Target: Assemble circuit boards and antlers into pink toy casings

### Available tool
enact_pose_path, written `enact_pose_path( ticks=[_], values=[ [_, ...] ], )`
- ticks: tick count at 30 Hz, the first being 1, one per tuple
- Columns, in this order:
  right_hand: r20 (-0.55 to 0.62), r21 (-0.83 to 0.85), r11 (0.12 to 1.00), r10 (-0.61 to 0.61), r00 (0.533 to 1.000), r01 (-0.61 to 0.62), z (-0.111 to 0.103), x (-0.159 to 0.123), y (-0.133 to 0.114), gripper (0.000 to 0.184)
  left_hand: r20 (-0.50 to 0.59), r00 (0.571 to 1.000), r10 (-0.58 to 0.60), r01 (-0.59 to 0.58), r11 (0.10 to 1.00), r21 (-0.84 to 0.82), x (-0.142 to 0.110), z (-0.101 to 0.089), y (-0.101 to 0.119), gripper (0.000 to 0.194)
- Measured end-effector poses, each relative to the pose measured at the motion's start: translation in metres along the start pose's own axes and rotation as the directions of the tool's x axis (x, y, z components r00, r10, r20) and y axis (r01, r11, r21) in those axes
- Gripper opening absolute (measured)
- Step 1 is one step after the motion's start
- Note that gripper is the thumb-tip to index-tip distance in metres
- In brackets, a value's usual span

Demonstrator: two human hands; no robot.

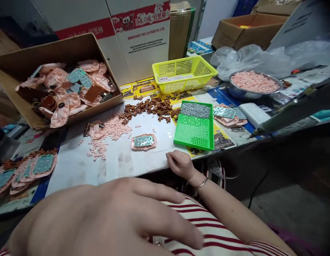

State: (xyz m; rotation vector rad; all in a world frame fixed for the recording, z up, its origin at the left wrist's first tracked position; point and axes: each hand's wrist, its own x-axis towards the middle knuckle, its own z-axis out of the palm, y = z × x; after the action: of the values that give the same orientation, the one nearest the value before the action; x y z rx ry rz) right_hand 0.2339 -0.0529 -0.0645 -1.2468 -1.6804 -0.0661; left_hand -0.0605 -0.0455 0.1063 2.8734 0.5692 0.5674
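My left hand (108, 217) is large and blurred close to the camera, its fingers spread, holding nothing that shows. At the table's front edge, my right hand (182, 164) rests curled in a fist, and no object shows in it. Beyond the hands, a pink casing with a teal circuit board (143, 141) lies on the white work surface. The green perforated tray (194, 133) is just past my right fist, with small silvery pieces, seemingly screws (195, 110), at its far end.
Small pink pieces (116, 128) and brown parts (146, 108) are scattered behind the casing. An open carton (10, 76) of casings stands left, above stacked board-fitted casings (42, 163). At the back are a yellow basket (178, 87) and a metal bowl (242, 93) of pink pieces.
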Motion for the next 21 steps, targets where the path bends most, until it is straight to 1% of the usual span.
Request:
enact_pose_path(
  ticks=[2,3,4,5,6,7,8,10,12,13,15,16,18,21],
  values=[
    [-0.013,0.007,1.0,-0.018,1.0,0.018,0.0,-0.001,0.001,0.02,0.127,0.986,0.11,-0.095,0.989,-0.116,0.022,-0.006,-0.007,0.055],
    [-0.015,0.012,1.0,-0.027,1.0,0.027,0.0,-0.001,0.001,0.02,0.181,0.975,0.128,-0.096,0.979,-0.177,0.035,-0.005,-0.012,0.051],
    [-0.016,0.02,0.999,-0.036,0.999,0.036,0.0,-0.001,0.001,0.02,0.215,0.971,0.101,-0.055,0.975,-0.213,0.047,-0.001,-0.018,0.05],
    [-0.016,0.03,0.999,-0.045,0.999,0.045,-0.001,-0.001,0.002,0.021,0.195,0.981,-0.006,0.049,0.975,-0.218,0.058,0.007,-0.025,0.051],
    [-0.014,0.04,0.998,-0.052,0.999,0.053,-0.002,0.0,0.002,0.022,0.156,0.979,-0.129,0.16,0.966,-0.201,0.068,0.017,-0.035,0.054],
    [-0.013,0.051,0.997,-0.056,0.998,0.057,-0.003,0.0,0.002,0.022,0.134,0.963,-0.233,0.251,0.957,-0.142,0.075,0.029,-0.046,0.058],
    [-0.011,0.061,0.997,-0.056,0.998,0.057,-0.004,0.001,0.002,0.023,0.134,0.942,-0.309,0.321,0.944,-0.08,0.081,0.043,-0.059,0.065],
    [-0.007,0.078,0.996,-0.051,0.999,0.052,-0.006,0.001,0.003,0.022,0.185,0.897,-0.403,0.413,0.911,-0.019,0.086,0.069,-0.085,0.079],
    [0.0,0.093,0.994,-0.049,0.999,0.049,-0.007,0.001,0.003,0.022,0.265,0.848,-0.458,0.47,0.882,0.02,0.087,0.089,-0.106,0.093],
    [0.003,0.1,0.994,-0.052,0.999,0.051,-0.007,0.001,0.004,0.022,0.318,0.817,-0.481,0.495,0.868,0.039,0.088,0.096,-0.114,0.099],
    [0.008,0.115,0.992,-0.06,0.998,0.059,-0.007,0.0,0.004,0.022,0.382,0.758,-0.529,0.547,0.834,0.068,0.09,0.104,-0.122,0.109],
    [0.008,0.12,0.991,-0.063,0.998,0.062,-0.007,-0.001,0.004,0.021,0.394,0.742,-0.542,0.563,0.823,0.072,0.092,0.106,-0.124,0.11],
    [0.008,0.126,0.99,-0.063,0.998,0.062,-0.007,-0.001,0.005,0.02,0.4,0.736,-0.546,0.574,0.817,0.059,0.097,0.11,-0.124,0.109],
    [0.013,0.12,0.991,-0.058,0.998,0.056,-0.007,-0.001,0.005,0.019,0.367,0.748,-0.553,0.587,0.809,0.021,0.099,0.113,-0.122,0.103]
  ],
)
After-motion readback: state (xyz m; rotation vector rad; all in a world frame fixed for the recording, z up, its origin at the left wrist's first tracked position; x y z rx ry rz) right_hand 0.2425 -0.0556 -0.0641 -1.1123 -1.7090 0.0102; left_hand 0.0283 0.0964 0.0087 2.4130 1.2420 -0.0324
